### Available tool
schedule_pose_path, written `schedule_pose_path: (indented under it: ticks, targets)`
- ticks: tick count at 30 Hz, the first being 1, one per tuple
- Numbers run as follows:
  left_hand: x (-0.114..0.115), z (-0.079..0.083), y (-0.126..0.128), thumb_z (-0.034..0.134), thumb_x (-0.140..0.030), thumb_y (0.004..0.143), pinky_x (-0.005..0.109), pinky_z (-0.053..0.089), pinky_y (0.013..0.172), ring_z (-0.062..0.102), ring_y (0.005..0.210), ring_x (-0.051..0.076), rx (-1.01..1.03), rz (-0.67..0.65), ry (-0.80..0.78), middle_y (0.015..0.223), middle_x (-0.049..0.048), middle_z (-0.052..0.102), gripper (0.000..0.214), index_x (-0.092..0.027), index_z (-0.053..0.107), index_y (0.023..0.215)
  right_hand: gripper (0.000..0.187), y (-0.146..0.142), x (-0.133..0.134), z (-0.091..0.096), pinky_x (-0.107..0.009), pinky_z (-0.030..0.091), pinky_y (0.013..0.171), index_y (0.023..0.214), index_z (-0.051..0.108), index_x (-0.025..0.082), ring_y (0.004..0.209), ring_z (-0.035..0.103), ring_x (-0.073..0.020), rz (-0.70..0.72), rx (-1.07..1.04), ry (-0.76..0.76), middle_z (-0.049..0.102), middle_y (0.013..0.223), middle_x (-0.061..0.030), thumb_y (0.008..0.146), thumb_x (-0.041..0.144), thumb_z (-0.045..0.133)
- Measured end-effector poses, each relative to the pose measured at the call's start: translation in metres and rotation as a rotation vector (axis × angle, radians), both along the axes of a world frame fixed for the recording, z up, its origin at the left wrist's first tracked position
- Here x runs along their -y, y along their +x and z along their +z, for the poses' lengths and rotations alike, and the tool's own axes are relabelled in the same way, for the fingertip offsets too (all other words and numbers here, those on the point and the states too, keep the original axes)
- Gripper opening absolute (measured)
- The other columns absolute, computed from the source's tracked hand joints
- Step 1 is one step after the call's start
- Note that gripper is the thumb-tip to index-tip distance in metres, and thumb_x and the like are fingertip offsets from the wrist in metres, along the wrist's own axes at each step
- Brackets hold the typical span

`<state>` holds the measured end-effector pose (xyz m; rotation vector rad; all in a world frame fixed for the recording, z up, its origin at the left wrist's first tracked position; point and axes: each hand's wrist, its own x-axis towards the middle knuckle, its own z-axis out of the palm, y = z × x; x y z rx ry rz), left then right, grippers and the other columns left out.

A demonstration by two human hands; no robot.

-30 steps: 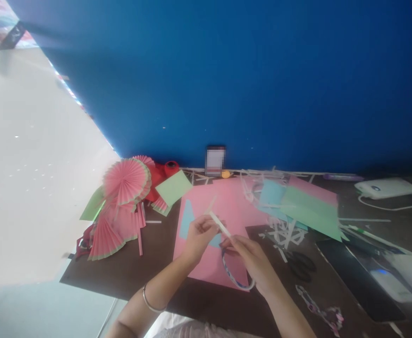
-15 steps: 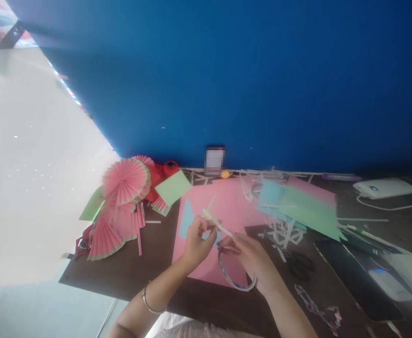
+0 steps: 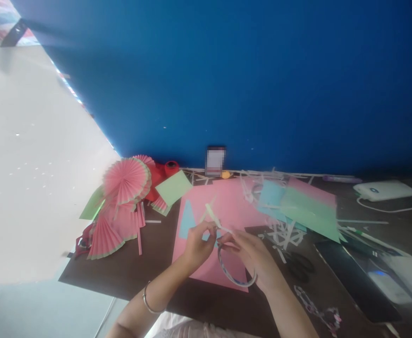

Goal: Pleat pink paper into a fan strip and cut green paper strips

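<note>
My left hand point(image 3: 199, 246) is closed in a pinch on a narrow pale green strip point(image 3: 213, 215), probably paper, which points up and away from the fingertips. A thin white length of tape point(image 3: 226, 229) spans from that pinch to my right hand point(image 3: 253, 256). From the closed right fingers hangs a nearly used-up roll of tape point(image 3: 223, 267), seen as a thin ring. Under both hands lies pink paper point(image 3: 213, 267), with a light blue paper piece point(image 3: 187, 223) on it to the left. The exact fingertip contact is blurred.
Pink folded paper fans point(image 3: 124, 180) stand at the left, near a light green sheet point(image 3: 174, 188). Rightward lie paper scraps point(image 3: 285, 232), black scissors point(image 3: 299, 266), a green sheet point(image 3: 309, 211), a dark phone point(image 3: 357, 281) and a bracelet point(image 3: 314, 307). A blue wall point(image 3: 248, 84) rises behind.
The pale green strip has swung to a steeper angle at my left fingertips. The tape roll and both hands are in almost the same place.
</note>
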<state>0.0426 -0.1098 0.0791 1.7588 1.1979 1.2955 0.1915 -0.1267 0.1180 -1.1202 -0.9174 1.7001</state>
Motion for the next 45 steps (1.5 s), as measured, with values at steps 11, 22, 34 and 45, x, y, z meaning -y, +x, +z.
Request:
schedule_pose_path:
  ticks: [11,22,34,45]
  targets:
    - [-0.001,-0.002,-0.003,0.042,-0.006,0.074,0.020,0.043,0.057,0.053,0.058,0.010,-0.079,0.006,0.055,0.062,-0.0011,0.057,0.017,-0.018,0.049,0.064,0.033,0.001,-0.001,0.004,-0.038,0.049,0.083,0.068,0.071,0.017,0.086,0.061,-0.0231,-0.012,0.068,0.032,0.067,0.081,-0.0077,0.072,0.049,0.064]
    - [-0.002,0.003,-0.001,0.049,-0.010,0.075,0.030,0.051,0.077,0.065,0.081,0.016,0.209,-0.059,-0.244,0.093,0.0067,0.070,0.028,-0.018,0.067,0.095,0.033,-0.003,0.001,0.006,-0.038,0.047,0.086,0.070,0.070,0.018,0.089,0.060,-0.0232,0.046,0.115,0.042,0.067,0.082,-0.0077,0.075,0.049,0.061]
    - [-0.011,0.014,-0.005,0.063,-0.029,0.075,0.046,0.034,0.104,0.052,0.116,0.029,0.814,-0.159,-0.613,0.116,0.0103,0.064,0.031,-0.017,0.069,0.104,0.037,-0.006,0.006,0.002,-0.035,0.048,0.083,0.069,0.068,0.016,0.086,0.061,-0.0222,0.026,0.272,0.003,0.066,0.080,-0.0082,0.074,0.052,0.060]
    - [-0.014,0.010,-0.003,0.072,-0.022,0.069,0.043,0.036,0.102,0.054,0.115,0.027,0.931,-0.179,-0.661,0.117,0.0098,0.063,0.041,-0.021,0.065,0.110,0.039,-0.010,0.004,-0.001,-0.034,0.049,0.084,0.064,0.066,0.018,0.084,0.061,-0.0210,0.008,0.316,0.028,0.064,0.076,-0.0055,0.073,0.056,0.059]
